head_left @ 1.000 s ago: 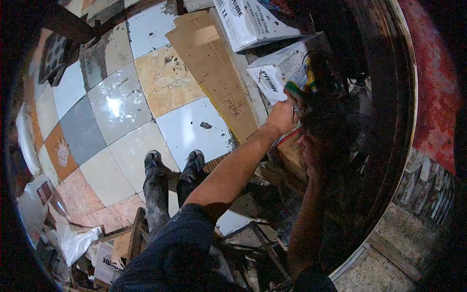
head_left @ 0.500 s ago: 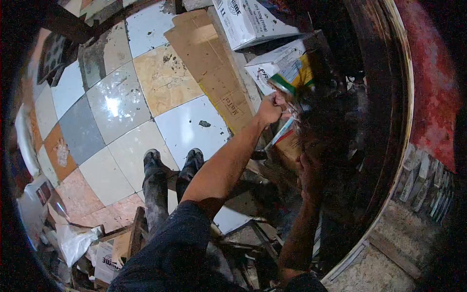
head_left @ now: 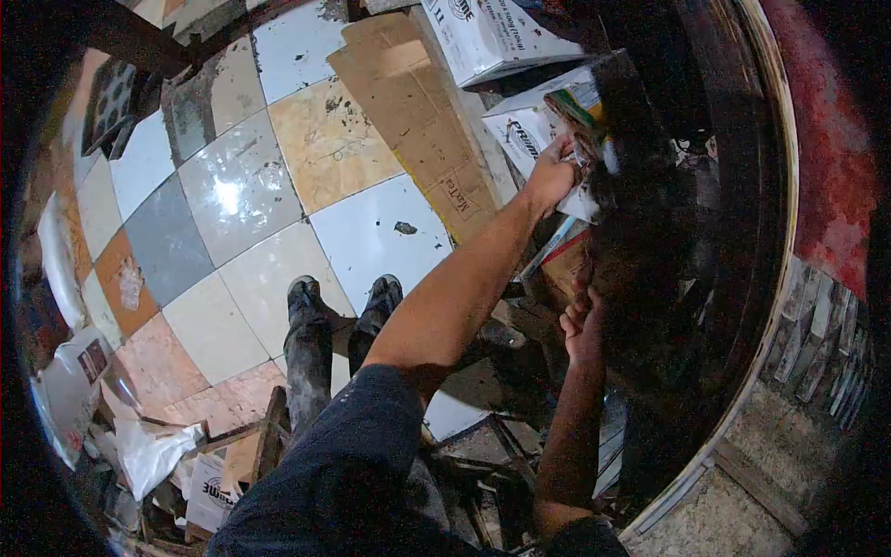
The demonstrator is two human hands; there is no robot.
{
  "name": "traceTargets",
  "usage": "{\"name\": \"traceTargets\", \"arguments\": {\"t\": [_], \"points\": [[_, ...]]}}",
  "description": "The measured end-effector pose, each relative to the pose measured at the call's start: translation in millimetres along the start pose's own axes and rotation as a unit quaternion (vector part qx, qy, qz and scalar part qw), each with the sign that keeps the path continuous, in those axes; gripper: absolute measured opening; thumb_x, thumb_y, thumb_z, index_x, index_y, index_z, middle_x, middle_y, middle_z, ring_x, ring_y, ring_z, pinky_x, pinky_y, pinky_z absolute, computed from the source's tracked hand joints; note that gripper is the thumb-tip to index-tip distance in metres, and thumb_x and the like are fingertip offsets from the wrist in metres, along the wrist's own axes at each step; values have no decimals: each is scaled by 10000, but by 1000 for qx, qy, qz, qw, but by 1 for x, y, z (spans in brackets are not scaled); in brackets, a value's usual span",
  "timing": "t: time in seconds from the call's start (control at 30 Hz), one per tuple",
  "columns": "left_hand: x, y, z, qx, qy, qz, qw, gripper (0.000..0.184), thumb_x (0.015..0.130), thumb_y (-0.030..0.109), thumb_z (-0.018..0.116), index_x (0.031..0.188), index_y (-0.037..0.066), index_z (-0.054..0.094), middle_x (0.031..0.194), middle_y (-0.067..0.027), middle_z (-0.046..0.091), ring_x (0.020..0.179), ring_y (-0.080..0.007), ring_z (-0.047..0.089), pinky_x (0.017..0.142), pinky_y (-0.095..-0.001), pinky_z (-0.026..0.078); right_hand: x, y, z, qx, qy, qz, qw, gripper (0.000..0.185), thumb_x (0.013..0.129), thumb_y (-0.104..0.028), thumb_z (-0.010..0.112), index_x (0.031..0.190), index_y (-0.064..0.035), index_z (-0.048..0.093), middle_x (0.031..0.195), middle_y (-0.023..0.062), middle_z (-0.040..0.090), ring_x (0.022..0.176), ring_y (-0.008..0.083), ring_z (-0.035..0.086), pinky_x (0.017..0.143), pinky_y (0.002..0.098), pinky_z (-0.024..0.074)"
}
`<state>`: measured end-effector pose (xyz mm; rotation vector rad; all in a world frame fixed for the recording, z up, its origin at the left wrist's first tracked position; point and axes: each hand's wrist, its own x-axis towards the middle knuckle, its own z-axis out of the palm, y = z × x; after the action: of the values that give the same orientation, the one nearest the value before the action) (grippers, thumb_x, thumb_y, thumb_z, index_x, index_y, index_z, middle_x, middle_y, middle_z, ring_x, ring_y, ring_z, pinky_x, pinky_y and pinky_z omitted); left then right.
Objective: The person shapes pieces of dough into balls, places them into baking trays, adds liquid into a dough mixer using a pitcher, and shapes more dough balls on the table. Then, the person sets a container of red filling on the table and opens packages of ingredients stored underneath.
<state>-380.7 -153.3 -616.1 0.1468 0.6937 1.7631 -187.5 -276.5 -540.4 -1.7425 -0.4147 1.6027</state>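
My left hand (head_left: 554,178) is closed on the gathered end of a crumpled plastic packet (head_left: 574,110) with green and yellow printing. The packet is in front of a white carton (head_left: 520,137) marked "PRIME". Below it, my right hand (head_left: 581,325) is curled shut beside a brown cardboard piece (head_left: 568,267) with a red stripe. Deep shadow covers the right hand's far side, so whatever it grips cannot be made out. Much of the area right of both hands is too dark to read.
Another white carton (head_left: 497,39) stands farther up. A flattened brown cardboard sheet (head_left: 408,116) lies along the tiled floor (head_left: 376,232). Wood scraps and a white plastic bag (head_left: 153,455) are at lower left. A curved rim (head_left: 789,186) borders the dark area at right.
My left hand has moved up and slightly right with the packet, which now looks more folded. My right hand has come out of the shadow somewhat, its curled fingers showing more clearly.
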Motion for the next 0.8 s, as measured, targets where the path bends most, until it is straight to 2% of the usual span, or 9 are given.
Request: {"name": "traceTargets", "arguments": {"t": [0.13, 0.3, 0.4, 0.5, 0.53, 0.57, 0.67, 0.73, 0.8], "points": [[23, -32, -23, 434, -42, 239, 868, 550, 706, 103, 555, 1234, -5, 443, 1188, -291, 479, 1103, -445, 453, 967, -438, 372, -8, -9, 14, -25, -123, 12, 992, 248, 943, -275, 462, 993, -55, 564, 572, -48, 346, 409, 52, 264, 334, 207, 244], [-52, 1, -129, 458, 150, 71, 873, 500, 766, 213, 581, 1193, -21, 467, 1203, -296, 483, 1060, -415, 515, 902, -427, 428, -61, 5, 41, -114, -198, -46, 972, 231, 968, -257, 416, 1017, -64, 533, 591, -42, 367, 421, 48, 267, 415, 223, 267], [-168, 56, -207, 608, 194, -50, 769, 506, 876, 389, 510, 1057, -83, 535, 989, -261, 612, 941, -419, 576, 813, -475, 454, -104, 8, 63, -100, -250, -26, 963, 251, 978, -264, 394, 1025, -52, 519, 605, -36, 378, 424, 51, 256, 443, 224, 265], [-305, 76, -361, 800, 65, -267, 533, 457, 904, 422, 408, 960, 33, 642, 926, -250, 621, 887, -413, 586, 766, -475, 463, -153, 21, 86, -117, -263, -24, 957, 250, 963, -242, 422, 1083, -44, 516, 626, -31, 388, 444, 43, 274, 434, 207, 259], [-383, 109, -393, 757, 38, -60, 650, 417, 873, 402, 440, 932, 53, 662, 926, -213, 629, 888, -405, 589, 773, -469, 468, -174, 29, 93, -148, -207, -6, 967, 233, 952, -207, 437, 1097, -50, 531, 642, -35, 400, 469, 37, 304, 436, 198, 275], [-417, 138, -405, 792, 51, -338, 507, 359, 829, 371, 504, 1000, 94, 654, 908, -173, 641, 892, -369, 600, 779, -458, 476, -196, 33, 100, -253, -225, -94, 936, 228, 943, -201, 444, 1085, -63, 556, 664, -44, 410, 514, 34, 348, 447, 195, 306], [-575, 240, -457, 874, -11, -320, 367, 390, 778, 322, 532, 1104, 115, 591, 950, -135, 651, 895, -289, 617, 767, -421, 484, -258, 51, 96, -370, -299, -343, 810, 233, 935, -153, 451, 1054, -8, 588, 681, -25, 480, 553, 71, 411, 539, 232, 377], [-641, 318, -430, 819, 117, -148, 541, 517, 816, 459, 511, 1233, 154, 526, 1164, -160, 583, 1075, -326, 543, 893, -470, 438, -323, 27, 110, -397, -257, -347, 810, 218, 921, -141, 482, 1025, 19, 588, 670, 6, 480, 550, 106, 433, 592, 250, 410], [-680, 414, -419, 812, 64, -285, 505, 617, 802, 439, 594, 1297, 97, 455, 1027, -160, 628, 964, -293, 588, 851, -453, 454, -338, 25, 99, -342, -199, -410, 822, 255, 914, -198, 511, 1095, -33, 579, 918, 138, 612, 815, 254, 607, 693, 334, 481]]}}
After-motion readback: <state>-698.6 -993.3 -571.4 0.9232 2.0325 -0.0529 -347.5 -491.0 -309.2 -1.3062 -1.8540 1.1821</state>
